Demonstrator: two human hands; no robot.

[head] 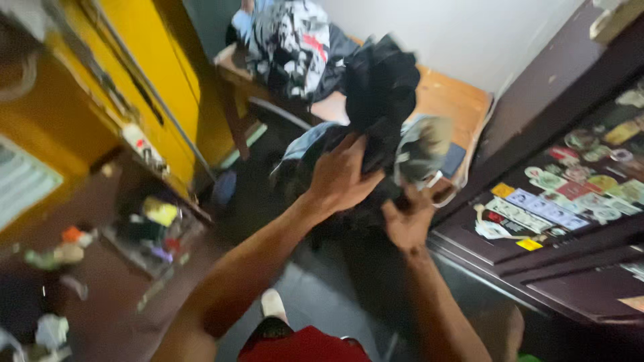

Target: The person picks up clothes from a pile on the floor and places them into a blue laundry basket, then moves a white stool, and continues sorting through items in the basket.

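Over one wooden bench, I'm gripping one dark garment with my left hand and right hand, both clenched; one patterned pile is lying at eleven o'clock.

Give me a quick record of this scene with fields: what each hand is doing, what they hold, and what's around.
Left hand: left hand grips the dark bundle of clothes from the side
Right hand: right hand grips the same bundle from below
Behind: wooden table with black-and-white patterned garment
Right side: dark cabinet covered with stickers
Left side: yellow door, cluttered shelf
Image: blurred
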